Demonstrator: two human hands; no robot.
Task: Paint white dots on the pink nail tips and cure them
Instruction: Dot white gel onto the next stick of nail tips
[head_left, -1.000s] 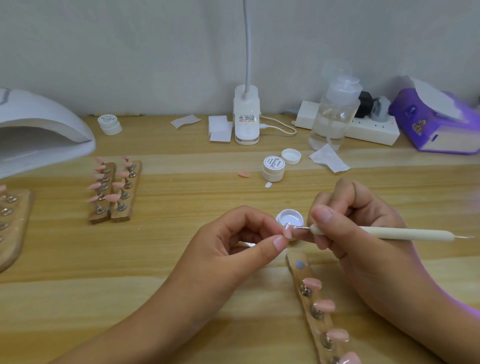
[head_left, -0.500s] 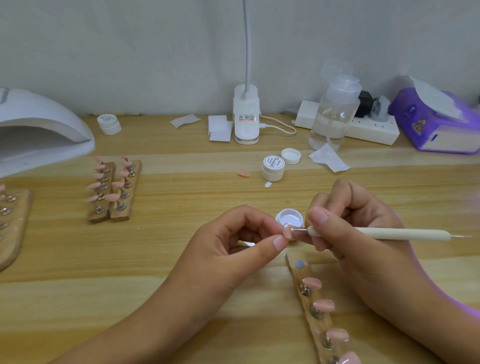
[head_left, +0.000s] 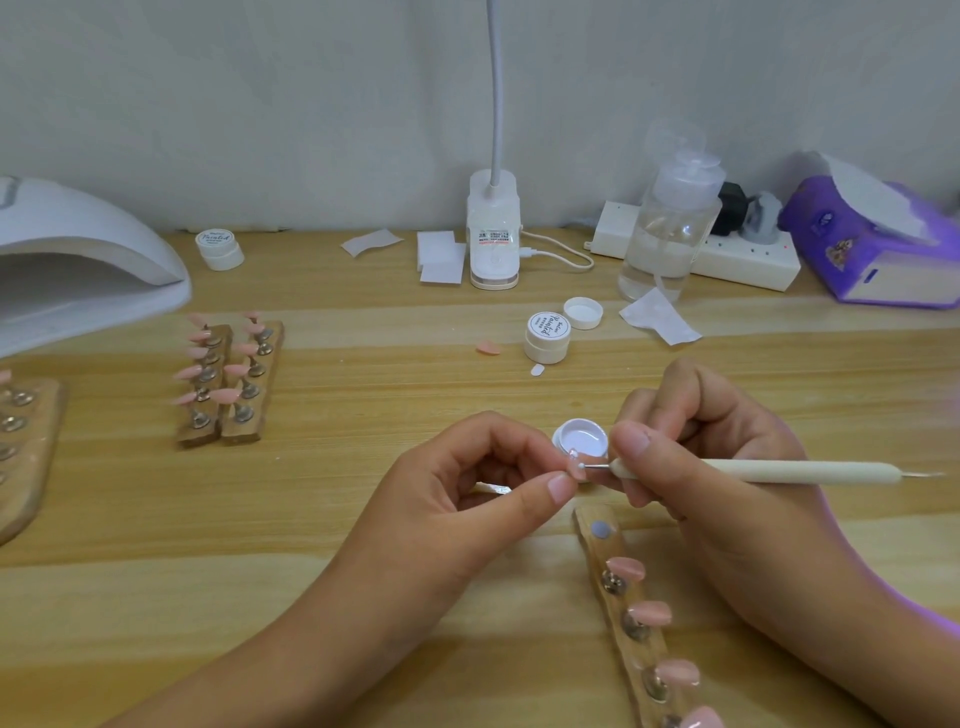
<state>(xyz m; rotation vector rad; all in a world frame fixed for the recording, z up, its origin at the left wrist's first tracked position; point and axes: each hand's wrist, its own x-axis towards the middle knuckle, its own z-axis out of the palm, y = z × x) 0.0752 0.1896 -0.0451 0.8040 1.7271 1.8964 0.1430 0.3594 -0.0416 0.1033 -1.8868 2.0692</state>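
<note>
My left hand pinches a small pink nail tip between thumb and forefinger, just in front of an open pot of white gel. My right hand grips a cream dotting pen, and its metal point touches the held tip. Below my hands lies a wooden holder strip with several pink tips on metal studs and one bare stud at its top. The white curing lamp stands at the far left.
Two more wooden strips with pink tips lie at the left, another holder at the left edge. Behind stand a closed gel pot, a loose lid, a clear pump bottle, a desk lamp base, a power strip and a purple tissue pack.
The pen's point has shifted slightly along the pinched nail tip. Both hands stay in nearly the same place.
</note>
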